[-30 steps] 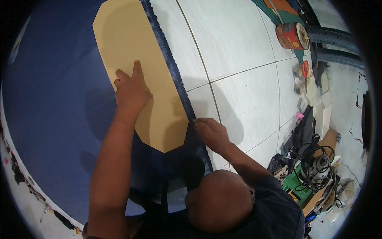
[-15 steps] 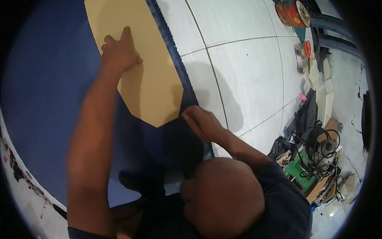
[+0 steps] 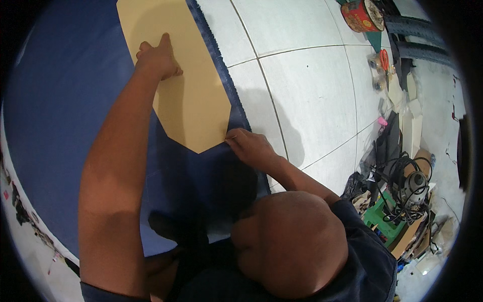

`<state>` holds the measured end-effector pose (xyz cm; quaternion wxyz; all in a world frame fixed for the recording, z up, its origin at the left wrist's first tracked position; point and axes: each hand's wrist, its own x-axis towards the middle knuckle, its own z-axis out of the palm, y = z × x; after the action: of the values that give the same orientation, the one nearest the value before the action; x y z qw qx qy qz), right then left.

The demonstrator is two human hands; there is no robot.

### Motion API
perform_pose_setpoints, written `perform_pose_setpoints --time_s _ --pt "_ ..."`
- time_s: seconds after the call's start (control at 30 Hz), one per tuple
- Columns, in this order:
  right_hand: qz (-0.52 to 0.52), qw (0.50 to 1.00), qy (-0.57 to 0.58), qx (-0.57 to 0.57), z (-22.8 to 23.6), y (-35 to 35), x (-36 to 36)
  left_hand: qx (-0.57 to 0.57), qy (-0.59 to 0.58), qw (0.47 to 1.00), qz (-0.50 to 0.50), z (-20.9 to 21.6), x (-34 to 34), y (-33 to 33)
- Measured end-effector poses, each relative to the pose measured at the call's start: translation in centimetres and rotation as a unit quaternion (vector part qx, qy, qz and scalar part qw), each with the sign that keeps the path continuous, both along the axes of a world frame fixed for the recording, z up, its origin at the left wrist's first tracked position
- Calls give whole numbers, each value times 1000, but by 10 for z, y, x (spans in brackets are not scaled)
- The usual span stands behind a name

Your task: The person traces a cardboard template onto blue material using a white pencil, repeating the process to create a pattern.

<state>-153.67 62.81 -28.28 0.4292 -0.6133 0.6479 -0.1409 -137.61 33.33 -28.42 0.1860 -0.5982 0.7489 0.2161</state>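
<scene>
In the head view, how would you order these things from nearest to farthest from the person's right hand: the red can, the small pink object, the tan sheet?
From the right hand:
1. Tan sheet: right beside it, its lower right corner at the fingers.
2. Small pink object: off to the right.
3. Red can: far up and right.

Tan card laid flat on dark blue fabric
The card's near end is shaped to a blunt point; its far end is cropped by the view. The fabric is spread wide beneath, its frayed right edge exposed. A thin tool is held at the card's lower right corner.
</scene>
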Motion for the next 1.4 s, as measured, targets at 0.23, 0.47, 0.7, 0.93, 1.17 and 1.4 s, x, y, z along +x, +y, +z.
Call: perform_pose_setpoints --time_s 0.23,0.47,0.7,0.93,1.17,1.4 --pt "-36 987 54 -150 -11 -47 -20 6 0 1000 -7 6 -2 0" --pt "-121 960 10 -254 1 -63 -34 -12 -10 1000 -15 8 3 0" --pt "-370 891 -179 -193 -1 -31 -49 -125 83 980 -132 16 35 79" --pt "-282 927 -141 -203 0 -22 -27 -54 -55 984 -159 28 154 105" --pt "-108 970 -4 -217 53 -51 -45 8 -160 975 -155 34 279 93" --pt "173 954 173 -172 190 -131 -33 -39 1 993 -114 20 322 116"
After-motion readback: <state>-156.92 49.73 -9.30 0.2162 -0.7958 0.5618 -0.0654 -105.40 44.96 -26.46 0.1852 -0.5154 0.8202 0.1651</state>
